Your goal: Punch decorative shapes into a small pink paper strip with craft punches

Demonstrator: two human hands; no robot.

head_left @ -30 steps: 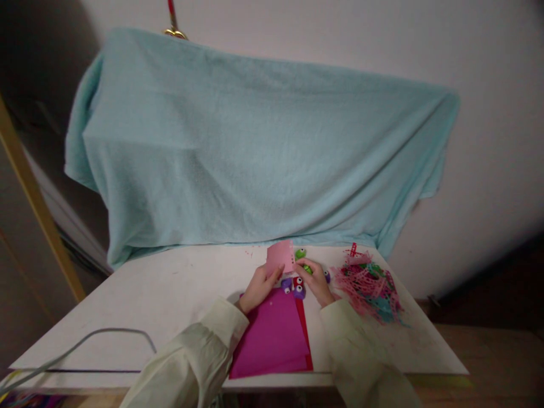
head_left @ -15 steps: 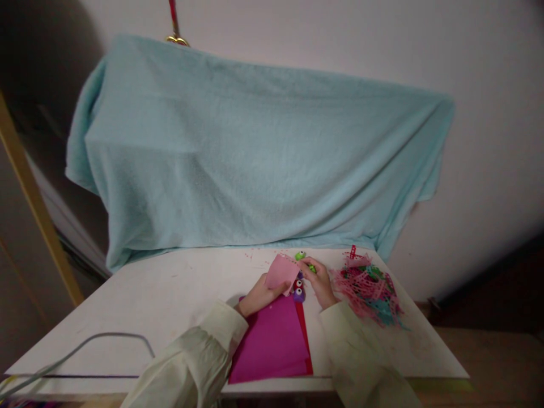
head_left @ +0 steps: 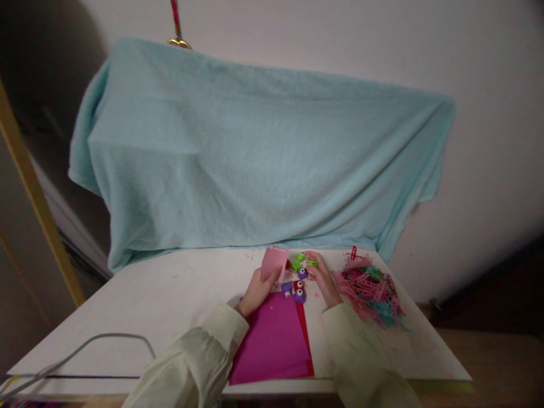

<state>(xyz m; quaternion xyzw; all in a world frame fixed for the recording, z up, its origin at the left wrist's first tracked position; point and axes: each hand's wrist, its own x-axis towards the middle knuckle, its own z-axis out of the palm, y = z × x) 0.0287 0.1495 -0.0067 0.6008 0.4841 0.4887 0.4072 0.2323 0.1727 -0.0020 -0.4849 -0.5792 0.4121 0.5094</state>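
My left hand (head_left: 260, 289) is closed on a small pink sheet of paper (head_left: 271, 262), thumb across its front. A row of small notches runs along the paper's top edge. My right hand (head_left: 322, 276) is to the right of it, fingers curled round a small green piece (head_left: 312, 263) whose kind I cannot make out. Between the hands lie several small rounded figures with googly eyes: a green one (head_left: 301, 257), purple ones (head_left: 287, 290) and a red one (head_left: 298, 284). Under my left wrist lies a stack of magenta sheets (head_left: 272, 340), with a red sheet (head_left: 304, 323) showing beneath.
A tangled heap of perforated pink, green and blue paper strips (head_left: 369, 289) sits on the white table (head_left: 170, 306) at right. Behind hangs a light blue cloth (head_left: 263, 153). A grey cable (head_left: 97, 335) crosses the near left. Tiny pink scraps are scattered about.
The pink paper has moved left and turned more upright in my left hand. My right hand has drawn away from its edge, uncovering more of the googly-eyed figures.
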